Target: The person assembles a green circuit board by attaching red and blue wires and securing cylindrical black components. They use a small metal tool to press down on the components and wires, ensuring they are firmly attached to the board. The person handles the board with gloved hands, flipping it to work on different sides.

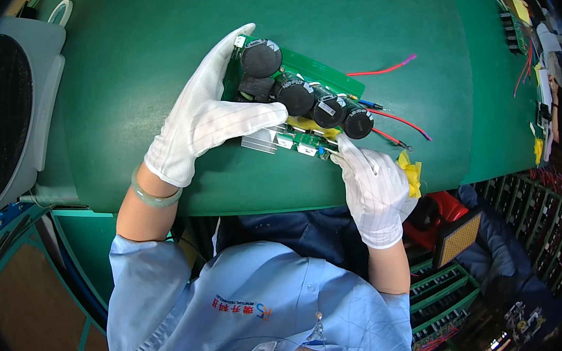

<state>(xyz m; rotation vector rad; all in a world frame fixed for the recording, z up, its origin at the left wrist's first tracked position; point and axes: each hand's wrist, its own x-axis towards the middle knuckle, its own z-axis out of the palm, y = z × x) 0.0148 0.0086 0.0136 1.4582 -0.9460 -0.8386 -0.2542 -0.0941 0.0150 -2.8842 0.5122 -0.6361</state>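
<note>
Only had the head view to go by, so clock directions are from the middle of the frame. The circuit board (pixel 322 74) was at about 12 o'clock, held at a tilt over a green mat (pixel 136 57). The left hand (pixel 204 114), white-gloved, came in from 10 o'clock: fingers straight along the board's left side, thumb laid across its near side, so I had it clasped between them. Fat black capacitors (pixel 261 58) stuck out toward me, with a silver heatsink (pixel 259 142) below the thumb. Red wires (pixel 382 70) trailed off the board toward 2 and 3 o'clock.

The right hand (pixel 375 189), also gloved, sat at 3 o'clock, fingertips pressed together at the board's near right corner. Honestly couldn't tell what was pinched in there, too small. A crumpled yellow piece (pixel 410 174) showed just beside that hand.

Around the edges: a grey fan (pixel 46 92) at 9 o'clock, another board (pixel 513 32) near 2, a co-worker's arm (pixel 555 115) a bit past that, and racks of boards (pixel 523 215) at 3. The wearer's blue shirt (pixel 263 276) filled 6 o'clock.
</note>
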